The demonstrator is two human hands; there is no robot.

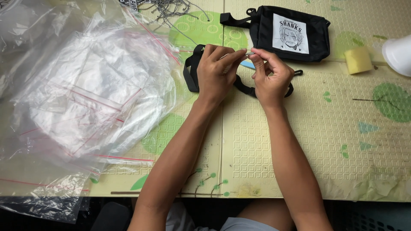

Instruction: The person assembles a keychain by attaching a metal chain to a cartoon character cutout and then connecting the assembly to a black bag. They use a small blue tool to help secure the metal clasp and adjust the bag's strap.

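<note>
My left hand (218, 70) and my right hand (269, 75) meet over the mat, both pinching a small silver bead chain (248, 53) between their fingertips. Under them lies a black strap (191, 72) that curls left and runs right to a clip. Behind the hands sits a small black pouch (265, 32) with a white printed patch showing a drawn face.
A big heap of clear zip bags with red seals (85, 94) covers the left side. More bead chains (171, 8) lie at the top. A yellow sponge (358, 60) and a white cup (398, 53) sit at the right. The patterned foam mat (321, 149) ends near my lap.
</note>
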